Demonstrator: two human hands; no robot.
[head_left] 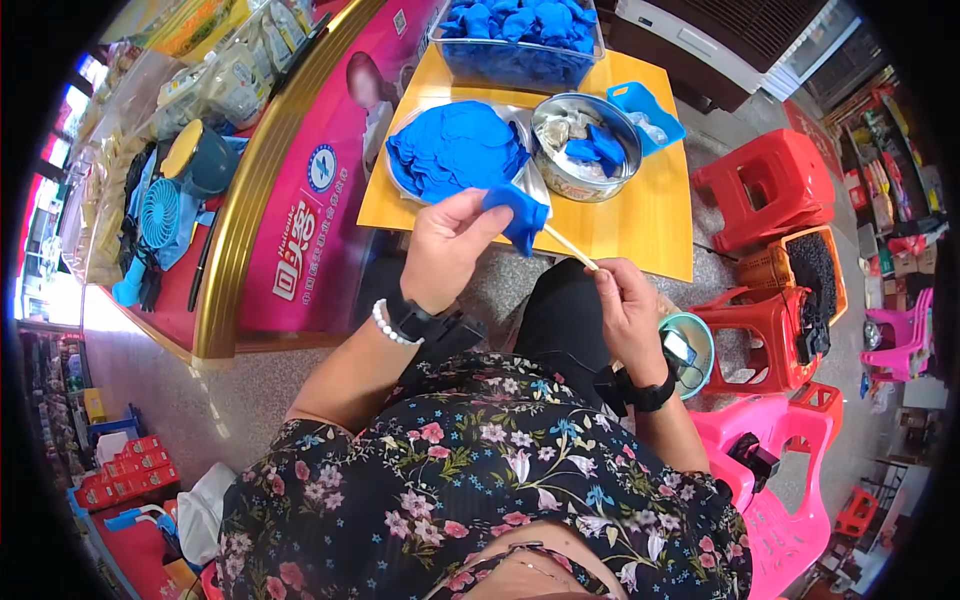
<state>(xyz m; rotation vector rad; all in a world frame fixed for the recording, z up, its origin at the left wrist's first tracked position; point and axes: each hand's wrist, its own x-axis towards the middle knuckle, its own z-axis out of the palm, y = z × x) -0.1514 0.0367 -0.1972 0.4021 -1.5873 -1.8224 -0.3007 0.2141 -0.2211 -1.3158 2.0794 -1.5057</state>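
Note:
My left hand (450, 240) pinches a blue fabric piece (520, 225) just in front of the yellow table (650, 230). My right hand (625, 305) grips a thin pale stick (570, 246), whose far end reaches up to that blue piece. On the table, a pile of flat blue pieces (455, 140) lies on a metal tray. A round tin (590, 187) to its right holds blue pieces and whitish material, beside a small blue plastic container (660, 130). A clear bin (515, 50) full of puffy blue pieces stands at the back.
A pink-fronted counter (290, 230) with bags and a small fan runs along the left. Red stools (770, 175), an orange crate (785, 238), a pink chair (785, 540) and a light blue bucket (700, 370) are at the right. A dark appliance (700, 45) stands at the back.

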